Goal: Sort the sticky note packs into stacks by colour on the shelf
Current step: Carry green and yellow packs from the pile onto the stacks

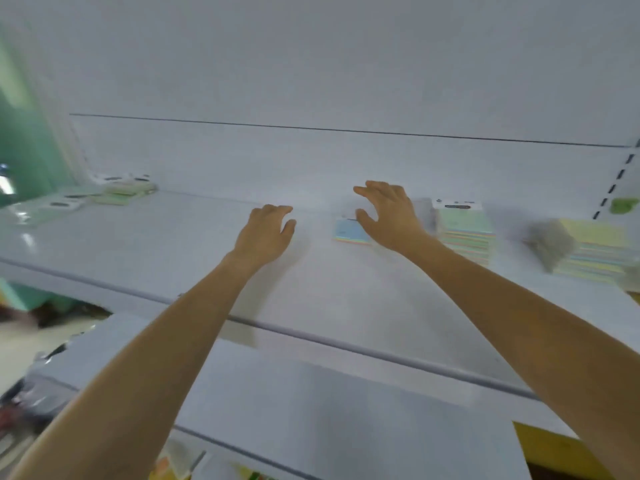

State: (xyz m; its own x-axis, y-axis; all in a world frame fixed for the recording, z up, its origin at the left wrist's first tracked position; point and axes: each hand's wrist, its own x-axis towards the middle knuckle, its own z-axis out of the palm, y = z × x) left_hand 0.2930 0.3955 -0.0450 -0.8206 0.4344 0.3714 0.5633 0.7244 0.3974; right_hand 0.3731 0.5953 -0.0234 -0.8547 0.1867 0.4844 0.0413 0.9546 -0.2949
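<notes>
Shelf (173, 244) in white, crossing the middle of the frame from left edge to right. At centre, left grip (266, 233), fingers loosely bent, nothing held, over bare shelf surface; contact with the surface not clear. Just right of centre, right grip (388, 216), fingers spread wide, nothing clasped, thumb reaching down beside a blue-topped pack (346, 232); touching or not, cannot tell through the blur. That pack flat on the shelf, between the two grips, partly hidden under the right palm. Immediately right of that grip, green-topped stack (464, 230) of packs, edges striped in several colours. Further right, near the frame edge, yellow-topped stack (595, 251). At upper left, well apart, green packs (128, 188) at the back of the shelf. In the bottom half, lower shelf (311, 410).
</notes>
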